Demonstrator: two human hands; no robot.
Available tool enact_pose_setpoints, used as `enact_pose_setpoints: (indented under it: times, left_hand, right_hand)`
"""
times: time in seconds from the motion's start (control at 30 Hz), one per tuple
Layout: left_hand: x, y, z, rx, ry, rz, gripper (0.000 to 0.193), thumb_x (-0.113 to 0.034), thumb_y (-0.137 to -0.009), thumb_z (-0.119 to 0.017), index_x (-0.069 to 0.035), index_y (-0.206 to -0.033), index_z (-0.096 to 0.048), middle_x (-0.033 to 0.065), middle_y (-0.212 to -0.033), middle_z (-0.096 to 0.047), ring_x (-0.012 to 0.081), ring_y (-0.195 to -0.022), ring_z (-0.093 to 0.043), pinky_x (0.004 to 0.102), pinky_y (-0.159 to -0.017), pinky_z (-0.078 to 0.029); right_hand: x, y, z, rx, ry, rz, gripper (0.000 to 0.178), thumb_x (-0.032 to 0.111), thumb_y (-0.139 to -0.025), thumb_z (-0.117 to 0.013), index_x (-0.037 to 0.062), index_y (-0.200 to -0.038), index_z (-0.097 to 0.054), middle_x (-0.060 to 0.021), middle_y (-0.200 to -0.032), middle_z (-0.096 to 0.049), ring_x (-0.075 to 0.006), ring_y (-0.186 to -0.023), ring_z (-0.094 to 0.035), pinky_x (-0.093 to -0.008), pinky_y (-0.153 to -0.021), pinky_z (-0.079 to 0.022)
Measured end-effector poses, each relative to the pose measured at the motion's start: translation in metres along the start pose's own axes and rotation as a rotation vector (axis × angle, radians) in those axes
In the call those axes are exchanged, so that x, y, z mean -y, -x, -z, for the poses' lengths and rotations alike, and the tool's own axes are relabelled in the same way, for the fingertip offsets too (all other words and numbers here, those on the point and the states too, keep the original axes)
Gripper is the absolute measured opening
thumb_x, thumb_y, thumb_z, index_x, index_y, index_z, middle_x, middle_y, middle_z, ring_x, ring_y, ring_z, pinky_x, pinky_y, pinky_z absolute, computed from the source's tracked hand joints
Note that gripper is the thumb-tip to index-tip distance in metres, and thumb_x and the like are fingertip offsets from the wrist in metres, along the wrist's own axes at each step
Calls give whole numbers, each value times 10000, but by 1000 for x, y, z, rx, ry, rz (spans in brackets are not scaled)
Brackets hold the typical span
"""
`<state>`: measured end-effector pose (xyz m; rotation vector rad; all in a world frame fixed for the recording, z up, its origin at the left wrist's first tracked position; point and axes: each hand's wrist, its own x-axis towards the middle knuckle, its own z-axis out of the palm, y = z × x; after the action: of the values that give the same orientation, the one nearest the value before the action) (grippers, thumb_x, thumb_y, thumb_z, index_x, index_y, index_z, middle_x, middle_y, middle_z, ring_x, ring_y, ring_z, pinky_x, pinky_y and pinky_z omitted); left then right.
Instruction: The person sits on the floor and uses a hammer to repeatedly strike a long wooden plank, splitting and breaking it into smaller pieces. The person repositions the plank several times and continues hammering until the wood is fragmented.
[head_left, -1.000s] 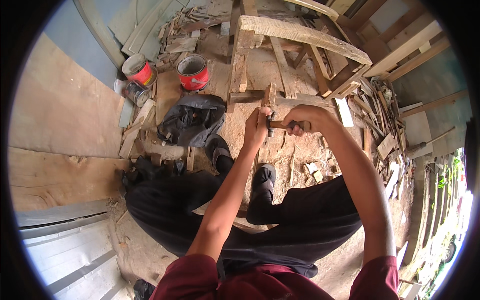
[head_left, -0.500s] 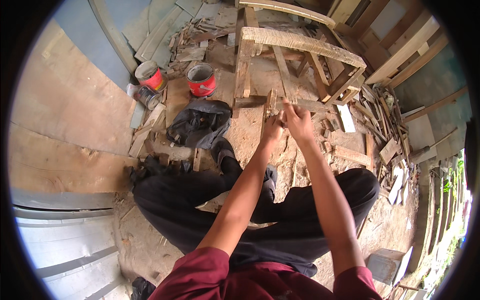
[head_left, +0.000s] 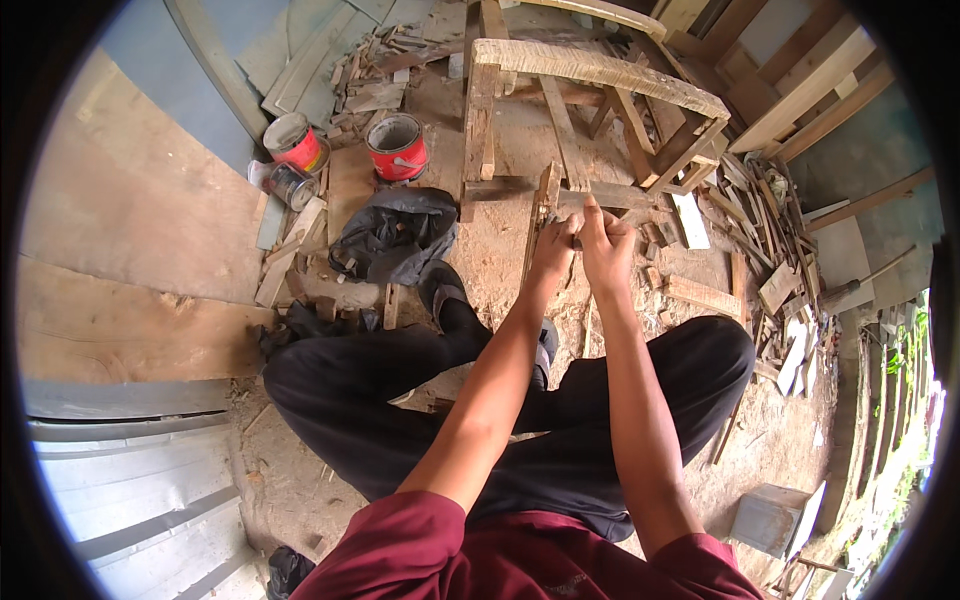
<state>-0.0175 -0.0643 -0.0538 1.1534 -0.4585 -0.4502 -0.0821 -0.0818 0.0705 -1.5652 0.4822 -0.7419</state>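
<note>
Both my hands are held close together in front of me, over the floor just this side of the wooden frame. My left hand [head_left: 554,250] is closed, its thumb side turned toward the right hand. My right hand [head_left: 607,248] is curled beside it, with one finger stretched forward. Something small and dark shows where the fingers meet; it is too small to name. Just beyond the left hand a narrow wooden piece [head_left: 547,187] stands tilted, close to a wooden board [head_left: 500,189] lying crosswise. The wooden frame [head_left: 600,75] has a curved, rough-surfaced top rail.
Two red cans [head_left: 398,160] [head_left: 291,149] and a tipped metal can [head_left: 294,188] stand at the left. Nearer lies a black plastic bag [head_left: 420,232]. Scrap wood [head_left: 770,245] is heaped on the right. A grey metal box [head_left: 768,518] sits at lower right.
My right hand has shifted slightly right and toward me, its stretched finger now pointing more straight ahead. My left hand remains closed beside it. The whole view has moved a little.
</note>
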Motion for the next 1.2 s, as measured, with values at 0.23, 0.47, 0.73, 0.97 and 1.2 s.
enact_pose_setpoints:
  times: [0.23, 0.47, 0.73, 0.97, 1.2]
  left_hand:
    - [21, -11, 16, -40, 17, -14, 569, -481, -1008, -440, -42, -657, -529, 4, -616, -515, 83, -623, -465, 295, -577, -392]
    - [-7, -5, 8, -18, -93, -99, 619, -487, -1013, -397, -41, -600, -513, 46, -518, -489, 142, -478, -474, 332, -478, -362]
    - [9, 3, 18, 16, -96, -180, 556, -351, -1016, -393, -38, -563, -472, 73, -525, -463, 227, -531, -452, 371, -615, -364]
    - [8, 3, 20, 32, -195, -238, 588, -380, -1027, -331, -41, -567, -470, 94, -543, -478, 281, -560, -466, 393, -699, -367]
    - [13, 6, 22, 1, -225, -318, 547, -367, -1023, -345, -47, -600, -479, 97, -562, -478, 287, -587, -472, 389, -723, -368]
  right_hand:
    - [3, 2, -12, 12, 20, 14, 457, 236, -1007, -552, -2, -619, -591, 21, -568, -539, -36, -547, -441, -224, -494, -332]
    - [-13, 3, 2, -9, 139, 25, 443, 200, -1025, -502, -27, -652, -572, 35, -569, -485, -36, -566, -397, -250, -493, -293]
    - [-21, 28, -6, -78, 95, 43, 424, 125, -1020, -484, -1, -618, -431, 42, -585, -414, -39, -577, -311, -250, -509, -253]
    - [-29, 36, -4, -74, 57, 90, 416, 92, -1015, -465, 0, -617, -383, 22, -596, -404, -58, -573, -312, -265, -515, -250]
    - [-23, 40, -6, -49, -11, 65, 439, 118, -1033, -438, 13, -610, -386, 20, -591, -396, -52, -566, -312, -246, -509, -241]
